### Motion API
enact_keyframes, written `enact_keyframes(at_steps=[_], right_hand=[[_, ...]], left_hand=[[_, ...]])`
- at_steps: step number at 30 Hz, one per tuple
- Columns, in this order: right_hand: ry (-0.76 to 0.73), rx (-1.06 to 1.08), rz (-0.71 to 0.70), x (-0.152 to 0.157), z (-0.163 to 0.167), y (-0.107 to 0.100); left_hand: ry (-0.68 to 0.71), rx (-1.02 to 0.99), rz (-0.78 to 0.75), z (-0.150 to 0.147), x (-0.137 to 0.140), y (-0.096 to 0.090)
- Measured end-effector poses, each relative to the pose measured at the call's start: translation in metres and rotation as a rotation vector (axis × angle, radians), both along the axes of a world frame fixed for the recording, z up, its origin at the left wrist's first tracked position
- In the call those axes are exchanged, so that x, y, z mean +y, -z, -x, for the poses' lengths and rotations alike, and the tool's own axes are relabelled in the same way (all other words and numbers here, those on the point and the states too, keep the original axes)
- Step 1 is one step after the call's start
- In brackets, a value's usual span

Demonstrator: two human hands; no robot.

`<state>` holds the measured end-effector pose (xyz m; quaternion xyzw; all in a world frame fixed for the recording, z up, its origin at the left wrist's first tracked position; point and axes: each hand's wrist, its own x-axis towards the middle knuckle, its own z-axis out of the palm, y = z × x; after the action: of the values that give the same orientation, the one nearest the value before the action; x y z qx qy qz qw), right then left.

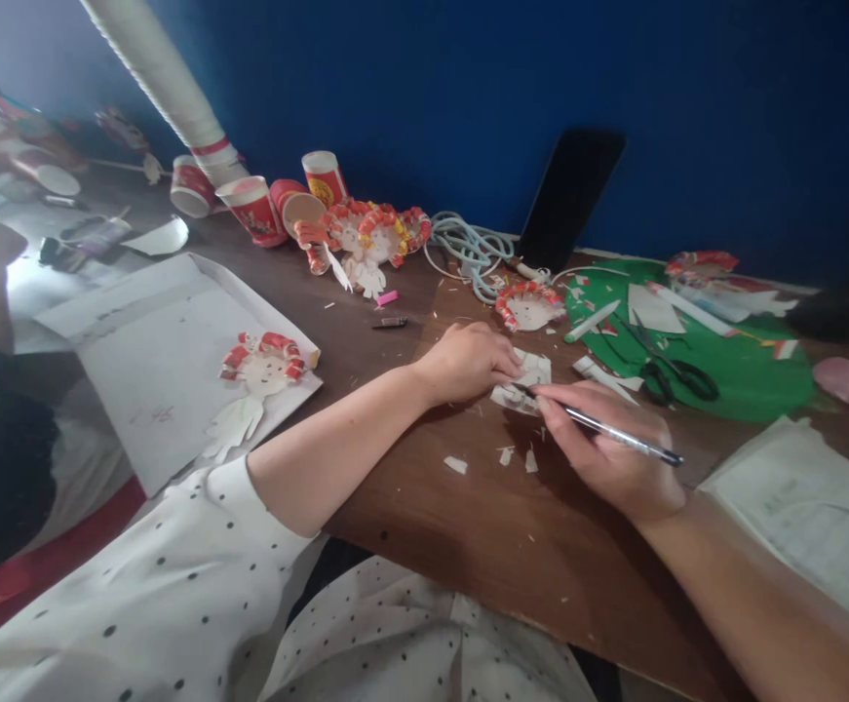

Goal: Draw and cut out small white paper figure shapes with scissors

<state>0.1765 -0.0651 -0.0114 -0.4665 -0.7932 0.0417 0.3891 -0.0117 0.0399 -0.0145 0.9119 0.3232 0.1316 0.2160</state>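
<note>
My right hand (606, 439) grips a pen (618, 437) with a clear barrel and dark ends, its tip at a small white paper cutout (535, 369) with dark lines. At the cutout's left edge, my left hand (472, 361) has its fingers together and bent, holding the paper against the brown board (424, 507). Part of the cutout is hidden by the fingers. Paper scraps (456, 465) lie just in front of the hands. Beyond them is a round paper face (530, 310) with a red curled rim.
Scissors (676, 375) and white strips lie on a green sheet (760, 380) at right. A phone (570, 195) leans on the blue wall beside a coiled cable (468, 244). Red paper cups (255, 210) stand behind. A white box lid (153, 380) holds another paper figure (263, 366). Someone sits at left.
</note>
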Motion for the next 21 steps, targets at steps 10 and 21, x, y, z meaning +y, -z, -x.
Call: enact_keyframes(at_steps=[10, 21], right_hand=[[0.014, -0.121, 0.173, 0.002, -0.010, 0.018], [0.103, -0.161, 0.156, 0.006, -0.002, 0.007]], left_hand=[[0.005, -0.013, -0.049, 0.001, -0.003, 0.001], [-0.101, -0.010, -0.080, 0.010, -0.014, -0.030]])
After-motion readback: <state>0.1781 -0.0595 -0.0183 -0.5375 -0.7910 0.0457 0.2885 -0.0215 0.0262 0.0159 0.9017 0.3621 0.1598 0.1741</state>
